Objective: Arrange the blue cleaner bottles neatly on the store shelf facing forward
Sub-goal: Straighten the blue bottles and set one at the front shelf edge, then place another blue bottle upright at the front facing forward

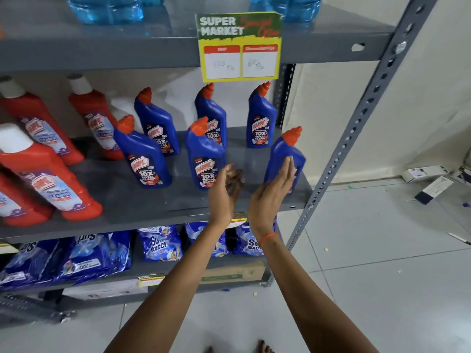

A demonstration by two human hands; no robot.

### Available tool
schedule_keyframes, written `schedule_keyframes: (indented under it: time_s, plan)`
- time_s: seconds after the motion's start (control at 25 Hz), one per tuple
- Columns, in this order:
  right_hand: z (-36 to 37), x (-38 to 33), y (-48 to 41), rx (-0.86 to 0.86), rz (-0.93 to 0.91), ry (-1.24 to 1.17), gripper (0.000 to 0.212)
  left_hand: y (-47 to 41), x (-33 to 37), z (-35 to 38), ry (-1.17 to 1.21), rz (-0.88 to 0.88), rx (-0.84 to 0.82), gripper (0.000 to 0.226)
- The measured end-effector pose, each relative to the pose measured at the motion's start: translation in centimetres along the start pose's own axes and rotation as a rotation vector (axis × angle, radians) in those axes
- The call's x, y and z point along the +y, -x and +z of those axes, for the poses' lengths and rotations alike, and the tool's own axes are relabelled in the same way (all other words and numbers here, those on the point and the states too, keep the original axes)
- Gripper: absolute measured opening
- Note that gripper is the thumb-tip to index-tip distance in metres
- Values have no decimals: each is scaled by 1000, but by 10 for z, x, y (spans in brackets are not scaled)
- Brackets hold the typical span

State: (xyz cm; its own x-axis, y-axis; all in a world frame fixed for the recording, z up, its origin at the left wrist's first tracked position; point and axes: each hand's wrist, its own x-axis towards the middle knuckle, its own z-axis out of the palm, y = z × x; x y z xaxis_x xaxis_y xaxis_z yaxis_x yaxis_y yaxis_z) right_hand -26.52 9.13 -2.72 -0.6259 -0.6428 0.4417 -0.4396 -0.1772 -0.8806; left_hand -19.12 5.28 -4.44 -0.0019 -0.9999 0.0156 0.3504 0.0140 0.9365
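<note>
Our hands at the blue bottles

Our right hand (274, 189) lies flat and loose against the end bottle (284, 161) by the shelf (153, 207) post (356, 128); our left hand (224, 192) curls empty. Red bottles (51, 171) crowd left.

A sign (239, 45) clipped to the upper shelf edge reads "SUPER MARKET"; the red script beside it and its handwritten prices are too faint to read. The blue bottles (205, 159) carry "HARPIC" and "10X TOTAL CLEAN". The red bottles (48, 174) say "HARPIC" and "CLEANER". Bags (159, 243) on the lower shelf show "Surf excel".
</note>
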Motion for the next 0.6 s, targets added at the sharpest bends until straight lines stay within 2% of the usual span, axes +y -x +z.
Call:
schedule_keyframes:
  time_s: [0.08, 0.16, 0.24, 0.28, 0.32, 0.4, 0.44, 0.52, 0.6]
  plan:
    - [16, -15, 9, 24, -62, -3, 81, -4, 16, -19, 165, -35, 122, 27]
    - [25, -23, 12, 95, -32, -4, 79, -5, 25, -32, 112, -34, 80, 30]
    - [30, -21, 19, 96, -71, 6, 72, 1, 24, -37, -323, 132, 35, 32]
    - [33, -20, 23, 56, -108, 20, 68, 3, 21, -42, -546, 252, 71, 36]
    - [37, -18, 25, 1, -130, 34, 64, 3, 21, -48, -664, 360, 153, 41]
    - [50, -11, 21, -122, -101, 53, 59, -7, 25, -62, -730, 500, 341, 58]
    - [58, -6, 17, -204, -55, 57, 56, -17, 28, -71, -751, 494, 373, 68]
    - [72, 5, 9, -432, 71, 69, 51, -36, 32, -88, -694, 314, 240, 76]
    - [80, 15, 3, -655, 175, 74, 49, -46, 32, -99, -669, 90, 24, 61]
